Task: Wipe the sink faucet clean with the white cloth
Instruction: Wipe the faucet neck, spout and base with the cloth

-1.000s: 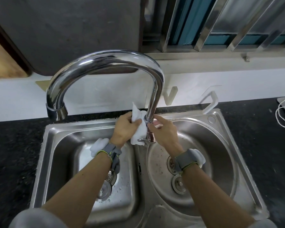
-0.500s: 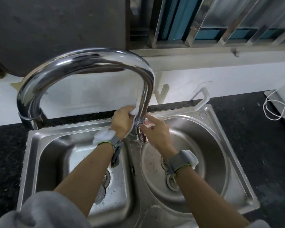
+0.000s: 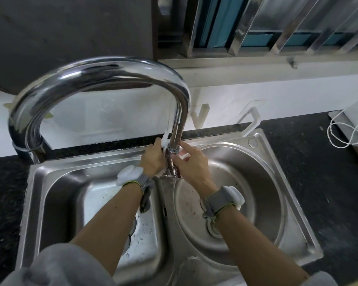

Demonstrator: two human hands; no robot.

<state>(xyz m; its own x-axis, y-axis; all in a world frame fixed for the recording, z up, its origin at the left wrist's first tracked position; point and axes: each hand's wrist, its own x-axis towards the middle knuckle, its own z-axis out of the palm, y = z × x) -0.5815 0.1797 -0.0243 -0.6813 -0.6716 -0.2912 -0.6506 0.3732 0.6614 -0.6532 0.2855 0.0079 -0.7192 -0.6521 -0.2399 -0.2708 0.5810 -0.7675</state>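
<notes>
Black speckled tabletop point(image 3: 318, 172), double steel sink point(image 3: 262, 149) under a barred window. Since a second ago the white cloth point(image 3: 165, 139) went from a visible wad to mostly hidden, bunched at 9 o'clock of the chrome faucet point(image 3: 103, 71) stem. Left hand point(image 3: 153, 159) clenched on it; right hand point(image 3: 191, 162) probably pinching the base, fingers loose. Wiping is at the base; the glossy arch looks untouched.

Most of the white cloth point(image 3: 165, 139) lay hidden behind the left hand point(image 3: 153, 159) — perhaps bunched — only a scrap showed.
</notes>
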